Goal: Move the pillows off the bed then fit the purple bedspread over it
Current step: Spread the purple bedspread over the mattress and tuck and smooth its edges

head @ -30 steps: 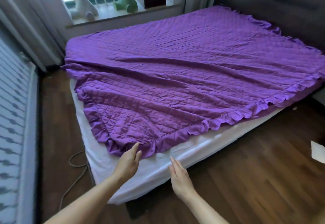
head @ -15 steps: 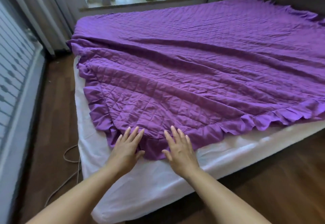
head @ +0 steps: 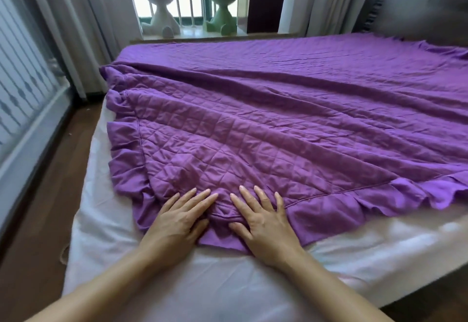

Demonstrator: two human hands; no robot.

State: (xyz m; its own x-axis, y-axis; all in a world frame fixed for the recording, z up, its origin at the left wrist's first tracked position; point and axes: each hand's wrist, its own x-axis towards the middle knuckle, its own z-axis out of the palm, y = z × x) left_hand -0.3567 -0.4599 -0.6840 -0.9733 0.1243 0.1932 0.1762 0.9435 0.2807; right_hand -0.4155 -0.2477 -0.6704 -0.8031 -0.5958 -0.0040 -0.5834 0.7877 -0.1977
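The purple quilted bedspread (head: 291, 109) with a ruffled border lies spread across the bed, its near corner short of the mattress edge. The white mattress (head: 141, 278) shows bare along the near and left sides. My left hand (head: 177, 220) and my right hand (head: 263, 220) rest flat, fingers spread, on the ruffled near corner, side by side with a small raised fold of fabric between them. Neither hand grips the cloth. No pillows are in sight.
A dark headboard (head: 425, 2) stands at the far right. On the window sill sit a white figure (head: 159, 5) and a green figure (head: 221, 7), flanked by pale curtains (head: 76, 25). Dark wooden floor (head: 33, 207) runs along the left, beside a patterned panel (head: 22, 73).
I have leaned in closer to the bed. Both hands went from hovering at the ruffle's edge to lying flat on the bedspread's corner, bunching a small fold between them.
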